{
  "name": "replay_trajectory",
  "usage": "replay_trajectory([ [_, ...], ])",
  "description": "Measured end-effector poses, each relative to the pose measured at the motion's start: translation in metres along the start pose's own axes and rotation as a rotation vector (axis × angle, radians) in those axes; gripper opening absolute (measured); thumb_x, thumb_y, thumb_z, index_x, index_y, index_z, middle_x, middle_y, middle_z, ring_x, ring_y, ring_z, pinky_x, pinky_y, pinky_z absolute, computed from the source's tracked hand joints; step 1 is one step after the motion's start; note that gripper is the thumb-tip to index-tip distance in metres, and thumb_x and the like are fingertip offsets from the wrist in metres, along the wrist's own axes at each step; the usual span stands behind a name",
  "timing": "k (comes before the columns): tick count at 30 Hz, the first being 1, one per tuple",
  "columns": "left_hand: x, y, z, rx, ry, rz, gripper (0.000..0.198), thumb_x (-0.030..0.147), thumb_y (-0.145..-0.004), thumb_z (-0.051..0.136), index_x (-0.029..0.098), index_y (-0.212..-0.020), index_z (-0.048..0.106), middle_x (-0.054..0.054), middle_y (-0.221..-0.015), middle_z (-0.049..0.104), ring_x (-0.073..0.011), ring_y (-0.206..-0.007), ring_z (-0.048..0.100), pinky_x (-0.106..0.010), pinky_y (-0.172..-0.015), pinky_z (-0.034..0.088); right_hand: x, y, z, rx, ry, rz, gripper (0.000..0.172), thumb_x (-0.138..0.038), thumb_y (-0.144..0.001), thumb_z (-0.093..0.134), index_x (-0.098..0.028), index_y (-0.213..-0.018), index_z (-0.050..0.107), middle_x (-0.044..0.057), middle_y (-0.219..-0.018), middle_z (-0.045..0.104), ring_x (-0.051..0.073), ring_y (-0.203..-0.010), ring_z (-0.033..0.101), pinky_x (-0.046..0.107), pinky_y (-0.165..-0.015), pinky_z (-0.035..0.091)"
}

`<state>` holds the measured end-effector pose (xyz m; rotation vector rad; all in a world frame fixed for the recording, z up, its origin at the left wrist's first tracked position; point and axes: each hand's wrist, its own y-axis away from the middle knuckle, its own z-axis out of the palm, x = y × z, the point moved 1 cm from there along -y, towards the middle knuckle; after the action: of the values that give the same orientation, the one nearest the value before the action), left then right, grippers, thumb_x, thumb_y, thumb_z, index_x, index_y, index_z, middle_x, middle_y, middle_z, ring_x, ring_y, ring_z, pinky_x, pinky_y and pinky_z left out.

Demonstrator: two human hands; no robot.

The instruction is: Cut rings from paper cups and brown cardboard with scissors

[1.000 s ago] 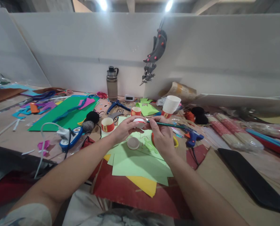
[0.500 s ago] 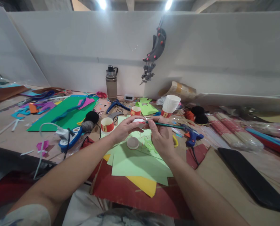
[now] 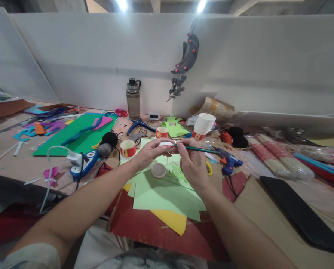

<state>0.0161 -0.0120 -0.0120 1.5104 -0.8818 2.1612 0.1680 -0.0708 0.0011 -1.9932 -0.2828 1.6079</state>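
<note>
My left hand pinches a small white piece with a red edge, which looks like a cut-off paper cup base; fingers cover part of it. Held in my right hand is a dark green pencil, its tip end at the white piece and its shaft pointing right. Below the hands a round white cup base lies on light green paper sheets. Two short cut red-and-white paper cups, one on the left and one farther back, stand beyond them. Pale green cut paper shapes lie beside my right hand.
A stack of paper cups stands behind my right hand, with a blue glue gun to its right. A bottle, blue pliers, a power strip, green sheet and black phone-like slab lie around.
Almost nothing differs. Both hands keep their places, with the white piece and the pencil held as before; the white piece looks very slightly turned.
</note>
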Motion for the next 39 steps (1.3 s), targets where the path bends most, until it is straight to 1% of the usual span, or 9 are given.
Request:
replay_trajectory([
  [5, 0.000, 0.000, 0.000, -0.005, -0.023, 0.014, 0.034, 0.035, -0.082, 0.067, 0.021, -0.113, 0.069, -0.012, -0.120, 0.063, -0.0224, -0.102, 0.062, -0.038, -0.089, 0.050, 0.000, 0.000, 0.000, 0.004, -0.011, -0.006, 0.015, -0.039, -0.092, 0.054, -0.024, -0.092, 0.056, 0.000, -0.075, 0.063, 0.017, -0.068, 0.061, 0.033, -0.066, 0.050],
  [8, 0.000, 0.000, -0.001, -0.016, -0.039, 0.017, 0.035, 0.035, -0.083, 0.066, 0.021, -0.114, 0.068, -0.011, -0.117, 0.065, -0.0215, -0.100, 0.062, -0.038, -0.090, 0.050, 0.000, 0.000, 0.000, -0.011, -0.020, -0.016, 0.014, -0.038, -0.092, 0.053, -0.024, -0.091, 0.056, 0.000, -0.075, 0.063, 0.016, -0.067, 0.061, 0.032, -0.063, 0.049],
  [11, 0.000, 0.000, 0.000, -0.026, -0.039, 0.011, 0.034, 0.035, -0.084, 0.065, 0.021, -0.115, 0.068, -0.011, -0.117, 0.065, -0.0202, -0.099, 0.063, -0.038, -0.091, 0.049, -0.003, -0.001, -0.001, -0.018, 0.028, -0.035, 0.014, -0.036, -0.092, 0.052, -0.023, -0.087, 0.056, -0.001, -0.072, 0.063, 0.016, -0.064, 0.060, 0.030, -0.059, 0.047],
  [14, -0.001, 0.000, 0.000, -0.016, -0.029, 0.007, 0.034, 0.035, -0.083, 0.066, 0.021, -0.114, 0.069, -0.011, -0.119, 0.064, -0.0203, -0.100, 0.063, -0.037, -0.092, 0.049, -0.005, -0.001, -0.002, -0.022, 0.080, -0.059, 0.015, -0.035, -0.093, 0.052, -0.023, -0.084, 0.055, -0.001, -0.071, 0.063, 0.016, -0.064, 0.061, 0.029, -0.059, 0.046],
  [18, 0.000, 0.001, 0.001, -0.008, -0.039, 0.019, 0.033, 0.035, -0.083, 0.067, 0.021, -0.113, 0.069, -0.012, -0.119, 0.065, -0.0212, -0.099, 0.064, -0.038, -0.091, 0.049, -0.002, -0.001, -0.002, -0.007, 0.027, -0.028, 0.015, -0.038, -0.093, 0.052, -0.023, -0.089, 0.055, 0.000, -0.074, 0.064, 0.016, -0.067, 0.062, 0.031, -0.062, 0.048],
  [22, 0.003, 0.002, 0.001, -0.011, -0.048, 0.017, 0.032, 0.033, -0.084, 0.066, 0.020, -0.113, 0.069, -0.011, -0.117, 0.065, -0.0199, -0.096, 0.065, -0.037, -0.090, 0.049, -0.001, -0.001, -0.002, -0.010, 0.016, -0.017, 0.015, -0.038, -0.092, 0.053, -0.023, -0.089, 0.055, 0.000, -0.075, 0.064, 0.017, -0.068, 0.063, 0.031, -0.064, 0.049],
  [27, 0.002, 0.002, 0.001, -0.009, -0.032, -0.002, 0.035, 0.034, -0.083, 0.067, 0.018, -0.114, 0.068, -0.012, -0.118, 0.065, -0.0208, -0.099, 0.064, -0.038, -0.092, 0.049, -0.009, -0.002, -0.004, -0.043, 0.096, -0.060, 0.015, -0.033, -0.093, 0.052, -0.021, -0.083, 0.054, -0.001, -0.070, 0.063, 0.015, -0.064, 0.061, 0.027, -0.060, 0.048],
  [33, 0.000, 0.000, -0.001, -0.037, -0.068, 0.018, 0.035, 0.033, -0.084, 0.065, 0.019, -0.116, 0.068, -0.012, -0.119, 0.065, -0.0215, -0.102, 0.063, -0.039, -0.092, 0.049, -0.005, -0.001, -0.003, -0.025, 0.006, -0.025, 0.014, -0.035, -0.093, 0.053, -0.022, -0.088, 0.055, 0.000, -0.074, 0.063, 0.016, -0.068, 0.062, 0.030, -0.065, 0.050],
  [39, 0.000, 0.000, -0.002, -0.047, -0.091, 0.033, 0.034, 0.032, -0.086, 0.063, 0.020, -0.117, 0.067, -0.012, -0.123, 0.062, -0.0211, -0.103, 0.062, -0.039, -0.093, 0.049, -0.009, -0.001, -0.004, -0.041, 0.068, -0.066, 0.014, -0.031, -0.093, 0.052, -0.021, -0.084, 0.055, -0.001, -0.072, 0.062, 0.014, -0.066, 0.061, 0.027, -0.061, 0.048],
])
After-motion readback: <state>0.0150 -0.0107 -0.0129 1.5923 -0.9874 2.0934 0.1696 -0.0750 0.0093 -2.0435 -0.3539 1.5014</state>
